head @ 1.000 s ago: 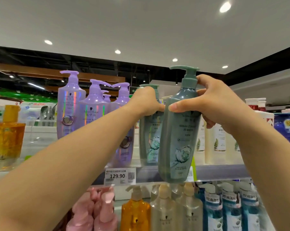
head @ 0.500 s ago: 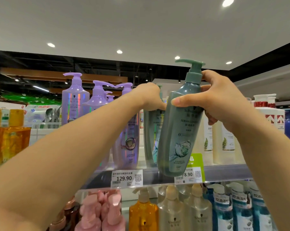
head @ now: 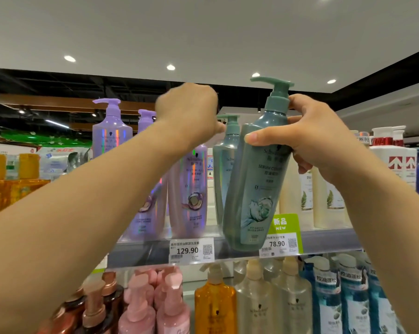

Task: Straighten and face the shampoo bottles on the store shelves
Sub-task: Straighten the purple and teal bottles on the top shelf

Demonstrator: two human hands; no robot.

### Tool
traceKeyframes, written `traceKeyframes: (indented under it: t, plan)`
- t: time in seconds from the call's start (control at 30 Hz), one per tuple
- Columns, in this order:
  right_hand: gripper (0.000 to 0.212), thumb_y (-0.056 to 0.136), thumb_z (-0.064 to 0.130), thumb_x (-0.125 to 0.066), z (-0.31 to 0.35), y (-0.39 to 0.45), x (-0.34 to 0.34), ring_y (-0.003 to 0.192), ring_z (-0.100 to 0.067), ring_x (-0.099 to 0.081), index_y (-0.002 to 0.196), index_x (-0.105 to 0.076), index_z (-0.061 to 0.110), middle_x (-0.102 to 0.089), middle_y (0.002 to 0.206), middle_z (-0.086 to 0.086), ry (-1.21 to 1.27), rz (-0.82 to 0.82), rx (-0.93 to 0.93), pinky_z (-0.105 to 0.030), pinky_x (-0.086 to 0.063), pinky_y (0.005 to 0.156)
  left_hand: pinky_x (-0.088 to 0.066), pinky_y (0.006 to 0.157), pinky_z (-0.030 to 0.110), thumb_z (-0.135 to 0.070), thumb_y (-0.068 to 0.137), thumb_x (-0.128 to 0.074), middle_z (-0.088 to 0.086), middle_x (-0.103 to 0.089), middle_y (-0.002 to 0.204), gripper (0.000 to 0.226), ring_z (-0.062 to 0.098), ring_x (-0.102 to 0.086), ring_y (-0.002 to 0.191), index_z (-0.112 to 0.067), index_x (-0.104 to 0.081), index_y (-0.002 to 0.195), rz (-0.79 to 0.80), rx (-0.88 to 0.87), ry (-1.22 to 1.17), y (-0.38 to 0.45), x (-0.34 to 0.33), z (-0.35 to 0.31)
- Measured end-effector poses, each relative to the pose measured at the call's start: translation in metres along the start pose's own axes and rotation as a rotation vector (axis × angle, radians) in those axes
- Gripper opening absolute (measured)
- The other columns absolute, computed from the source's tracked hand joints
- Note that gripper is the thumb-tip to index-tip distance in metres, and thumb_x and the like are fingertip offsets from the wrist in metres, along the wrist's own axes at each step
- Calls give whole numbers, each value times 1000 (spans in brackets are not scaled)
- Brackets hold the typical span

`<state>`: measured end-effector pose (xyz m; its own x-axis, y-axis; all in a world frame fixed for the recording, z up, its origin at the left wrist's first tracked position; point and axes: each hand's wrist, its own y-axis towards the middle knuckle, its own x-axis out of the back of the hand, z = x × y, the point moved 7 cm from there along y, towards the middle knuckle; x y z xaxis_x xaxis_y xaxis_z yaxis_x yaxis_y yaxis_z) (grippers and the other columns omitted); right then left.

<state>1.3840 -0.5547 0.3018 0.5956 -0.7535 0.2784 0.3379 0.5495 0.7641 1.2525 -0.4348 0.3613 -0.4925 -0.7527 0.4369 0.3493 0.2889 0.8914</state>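
Right hand (head: 317, 143) grips tilted green bottle (head: 254, 186) (label outward) over shelf (head: 324, 239) front edge. Left hand (head: 189, 112) blurred, curled; grip cannot be told.

A: Left hand (head: 188, 114) status?
B: Motion-blurred; fingers face away, grip undeterminable

A: Rear green bottle (head: 224, 169)?
B: Label mostly hidden behind front green bottle (head: 254, 179)

A: Lower-shelf bottles (head: 256, 302)?
B: Cut off by bottom edge
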Motion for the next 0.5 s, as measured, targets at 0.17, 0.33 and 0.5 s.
traceKeyframes:
  t: [0.17,0.33,0.5]
  plan:
    - [55,61,41,-88,1,6,-13,40,-2,-49,107,-60,31,-71,91,1,0,61,-15,-26,-41,38,-42,57,32,-66,75,-68,3,-44,57,62,23,-48,58,-14,-42,55,188,54,55,-23,-20,42]
    - [56,60,41,-89,3,15,-30,35,-1,-46,106,-60,30,-72,92,0,-2,100,-17,-23,-36,35,-46,43,22,-57,80,-70,8,-66,57,54,19,-58,44,-10,-47,67,444,88,-178,-33,-51,44]
    - [58,59,44,-89,6,20,-44,45,-6,-51,107,-59,31,-72,93,-1,-32,142,-13,-25,-38,38,-37,37,18,-39,75,-80,3,-62,44,48,12,-57,36,-12,-46,57,437,131,-369,-32,-60,45]
